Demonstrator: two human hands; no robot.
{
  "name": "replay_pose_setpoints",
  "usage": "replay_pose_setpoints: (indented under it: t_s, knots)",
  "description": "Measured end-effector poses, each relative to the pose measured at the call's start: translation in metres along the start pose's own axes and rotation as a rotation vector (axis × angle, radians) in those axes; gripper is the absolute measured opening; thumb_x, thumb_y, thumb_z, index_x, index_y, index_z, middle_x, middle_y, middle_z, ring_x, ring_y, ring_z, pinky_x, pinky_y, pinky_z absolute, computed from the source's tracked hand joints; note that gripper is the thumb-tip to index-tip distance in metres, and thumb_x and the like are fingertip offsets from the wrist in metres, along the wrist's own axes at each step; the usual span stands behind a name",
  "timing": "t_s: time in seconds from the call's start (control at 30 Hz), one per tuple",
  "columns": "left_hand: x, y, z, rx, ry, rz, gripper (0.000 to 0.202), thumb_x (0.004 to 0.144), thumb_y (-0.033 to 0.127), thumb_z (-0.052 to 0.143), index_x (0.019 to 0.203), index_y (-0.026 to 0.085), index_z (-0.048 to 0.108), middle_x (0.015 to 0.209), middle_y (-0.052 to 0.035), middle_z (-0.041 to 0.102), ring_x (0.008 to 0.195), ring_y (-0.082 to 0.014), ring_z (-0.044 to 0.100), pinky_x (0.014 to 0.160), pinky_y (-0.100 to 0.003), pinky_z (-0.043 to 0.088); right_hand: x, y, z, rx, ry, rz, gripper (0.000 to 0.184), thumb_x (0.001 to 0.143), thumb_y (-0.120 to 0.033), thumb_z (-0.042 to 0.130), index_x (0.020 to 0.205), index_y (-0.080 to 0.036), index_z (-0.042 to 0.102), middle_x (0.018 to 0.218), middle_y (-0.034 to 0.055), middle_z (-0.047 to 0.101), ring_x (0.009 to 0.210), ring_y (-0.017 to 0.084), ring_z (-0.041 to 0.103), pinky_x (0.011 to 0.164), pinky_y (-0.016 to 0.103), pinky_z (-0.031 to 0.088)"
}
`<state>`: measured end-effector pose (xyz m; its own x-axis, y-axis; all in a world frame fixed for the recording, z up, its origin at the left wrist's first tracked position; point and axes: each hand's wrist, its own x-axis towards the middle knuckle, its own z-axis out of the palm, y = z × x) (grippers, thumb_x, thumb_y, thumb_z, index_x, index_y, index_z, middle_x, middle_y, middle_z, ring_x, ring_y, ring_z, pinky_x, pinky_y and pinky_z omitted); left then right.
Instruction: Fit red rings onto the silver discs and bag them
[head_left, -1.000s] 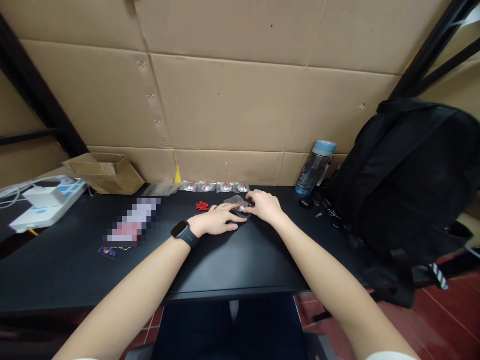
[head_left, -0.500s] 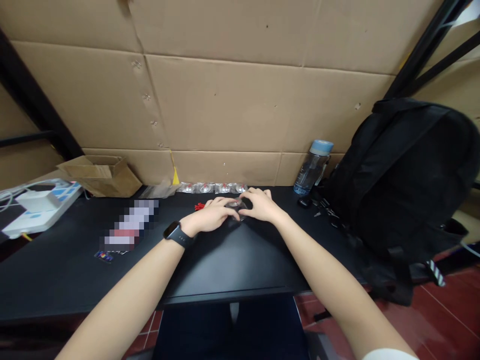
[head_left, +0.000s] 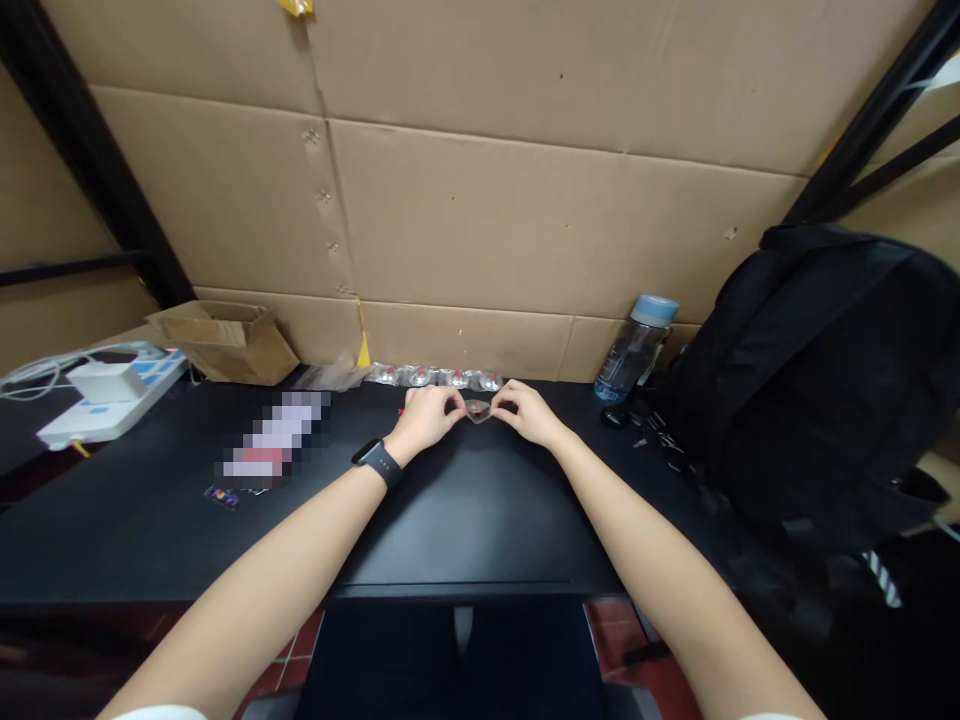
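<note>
Between my hands, just above the black table (head_left: 465, 530), is a small clear plastic bag (head_left: 478, 410) with something reddish inside that is too small to make out. My left hand (head_left: 429, 420), with a black watch on its wrist, pinches the bag's left side. The right side is pinched by the fingertips of my right hand (head_left: 526, 412). Behind them, along the cardboard wall, lies a row of several clear packets (head_left: 418, 376) holding round silvery things with red marks. A bit of a red item (head_left: 401, 411) peeks out beside my left hand, which mostly hides it.
At the left stand an open brown paper bag (head_left: 232, 345) and a white power strip (head_left: 112, 410) with cables. Empty-looking clear plastic (head_left: 330, 375) lies by the wall. A water bottle (head_left: 637, 345), small dark items (head_left: 615, 416) and a black backpack (head_left: 832, 380) occupy the right.
My fingers have gone from cupping loosely around the bag to pinching its two sides, and the bag now looks spread between them. The camera view has shifted slightly.
</note>
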<state>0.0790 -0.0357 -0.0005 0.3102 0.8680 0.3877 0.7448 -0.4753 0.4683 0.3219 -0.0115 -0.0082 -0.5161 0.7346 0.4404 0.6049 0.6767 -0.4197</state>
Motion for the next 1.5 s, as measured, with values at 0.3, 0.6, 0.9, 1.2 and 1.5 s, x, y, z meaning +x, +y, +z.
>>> replay_pose_setpoints:
  t_s: [0.3, 0.6, 0.9, 1.2, 1.5]
  knots:
    - [0.006, -0.010, 0.009, -0.281, 0.066, -0.300, 0.026, 0.084, 0.032, 0.070, 0.106, 0.026, 0.059, 0.089, 0.0010, 0.078, 0.089, -0.0214, 0.071, 0.085, -0.033, 0.046, 0.004, 0.013, 0.000, 0.146, 0.027, 0.238, 0.014, 0.089, -0.025, 0.061, 0.082, -0.019, 0.071, 0.090, 0.0031, 0.059, 0.082, 0.017, 0.057, 0.082, 0.031, 0.045]
    - [-0.002, 0.005, 0.007, -0.060, 0.038, -0.224, 0.014, 0.085, 0.024, 0.061, 0.098, 0.026, 0.062, 0.086, 0.0038, 0.078, 0.091, -0.0214, 0.071, 0.094, -0.040, 0.035, -0.001, 0.002, 0.007, 0.097, 0.091, 0.345, 0.012, 0.093, -0.029, 0.054, 0.095, -0.023, 0.064, 0.087, 0.0006, 0.070, 0.082, 0.018, 0.063, 0.084, 0.033, 0.046]
    - [-0.002, 0.004, 0.004, 0.085, 0.006, -0.140, 0.027, 0.091, 0.031, 0.054, 0.097, 0.028, 0.080, 0.101, -0.0052, 0.079, 0.108, -0.0300, 0.066, 0.100, -0.047, 0.032, -0.001, -0.011, 0.016, 0.036, 0.040, 0.178, 0.023, 0.093, -0.024, 0.054, 0.107, -0.024, 0.073, 0.120, 0.0062, 0.072, 0.112, 0.024, 0.065, 0.098, 0.038, 0.046]
    - [-0.008, 0.003, 0.010, 0.332, -0.038, -0.034, 0.040, 0.095, 0.043, 0.053, 0.129, 0.026, 0.066, 0.134, -0.0136, 0.062, 0.123, -0.0348, 0.052, 0.101, -0.053, 0.035, -0.006, -0.017, 0.026, -0.311, -0.151, 0.246, 0.044, 0.091, -0.038, 0.063, 0.134, -0.028, 0.061, 0.157, 0.0111, 0.041, 0.137, 0.036, 0.038, 0.100, 0.055, 0.039]
    - [-0.008, -0.006, 0.014, 0.388, -0.227, -0.011, 0.051, 0.096, 0.053, 0.045, 0.143, 0.034, 0.055, 0.155, -0.0072, 0.046, 0.142, -0.0403, 0.031, 0.106, -0.062, 0.030, -0.004, -0.024, 0.028, -0.333, -0.162, 0.098, 0.051, 0.095, -0.026, 0.052, 0.145, -0.031, 0.050, 0.149, 0.0085, 0.053, 0.132, 0.031, 0.045, 0.096, 0.046, 0.035]
